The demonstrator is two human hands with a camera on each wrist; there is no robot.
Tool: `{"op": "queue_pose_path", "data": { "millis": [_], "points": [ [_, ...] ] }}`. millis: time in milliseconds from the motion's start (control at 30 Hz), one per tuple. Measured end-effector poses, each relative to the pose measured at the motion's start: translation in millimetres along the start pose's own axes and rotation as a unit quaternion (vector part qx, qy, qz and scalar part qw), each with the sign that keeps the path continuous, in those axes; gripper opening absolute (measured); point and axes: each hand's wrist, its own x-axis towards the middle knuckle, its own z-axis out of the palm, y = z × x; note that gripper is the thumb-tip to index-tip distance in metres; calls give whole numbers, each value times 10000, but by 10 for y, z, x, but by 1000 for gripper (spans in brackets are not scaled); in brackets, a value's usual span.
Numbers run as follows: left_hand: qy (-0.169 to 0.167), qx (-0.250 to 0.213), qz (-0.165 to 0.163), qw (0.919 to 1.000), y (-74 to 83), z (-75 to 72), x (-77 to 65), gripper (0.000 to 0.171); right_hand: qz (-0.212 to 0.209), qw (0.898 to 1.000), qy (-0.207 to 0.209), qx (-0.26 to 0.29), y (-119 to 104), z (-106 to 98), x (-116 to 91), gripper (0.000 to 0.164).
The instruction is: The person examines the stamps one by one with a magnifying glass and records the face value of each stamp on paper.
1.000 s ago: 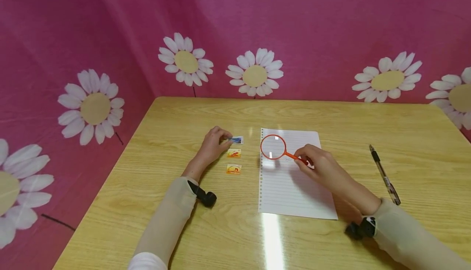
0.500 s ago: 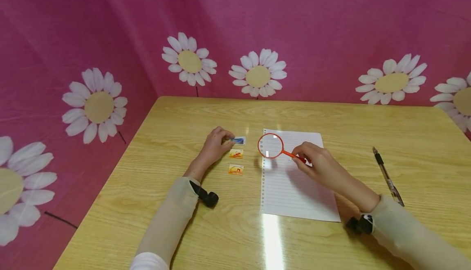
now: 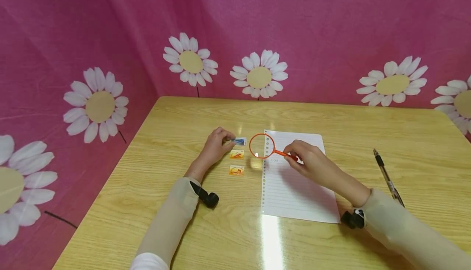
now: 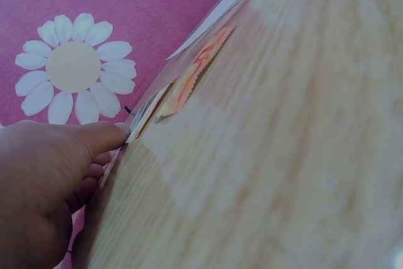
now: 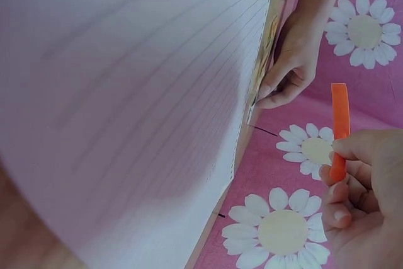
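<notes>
My right hand (image 3: 310, 161) pinches the handle of an orange-red magnifying glass (image 3: 281, 152). Its round lens hangs over the left edge of the lined paper, just right of the blue stamp (image 3: 241, 141). In the right wrist view only the orange handle (image 5: 340, 114) shows, between thumb and fingers. At the left, my left hand (image 3: 217, 145) pinches the left edge of that blue stamp with thumb and fingertips, low at the tabletop. Two yellow-orange stamps lie below it in a column, a middle stamp (image 3: 237, 154) and a lower stamp (image 3: 236, 170).
The lined sheet of paper (image 3: 294, 196), punched along its left side, lies under my right hand with faint writing on it. A black pen (image 3: 388, 178) lies to its right. Behind the wooden table (image 3: 206, 114) hangs a pink curtain (image 3: 312, 24) with daisies.
My right hand has moved the magnifying glass left, from over the paper towards the blue stamp. The left hand stays at the stamp. The head view has shifted slightly.
</notes>
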Motion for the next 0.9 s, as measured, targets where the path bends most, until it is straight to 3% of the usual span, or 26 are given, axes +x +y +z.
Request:
{"op": "queue_pose_path", "data": {
  "millis": [300,900],
  "points": [
    [63,-36,101,9999,-15,1,4,21,-140,9998,-101,136,52,71,129,12],
    [91,-75,110,9999,-29,9,-3,21,-237,9995,-203,-74,90,258,294,18]
  ]
}}
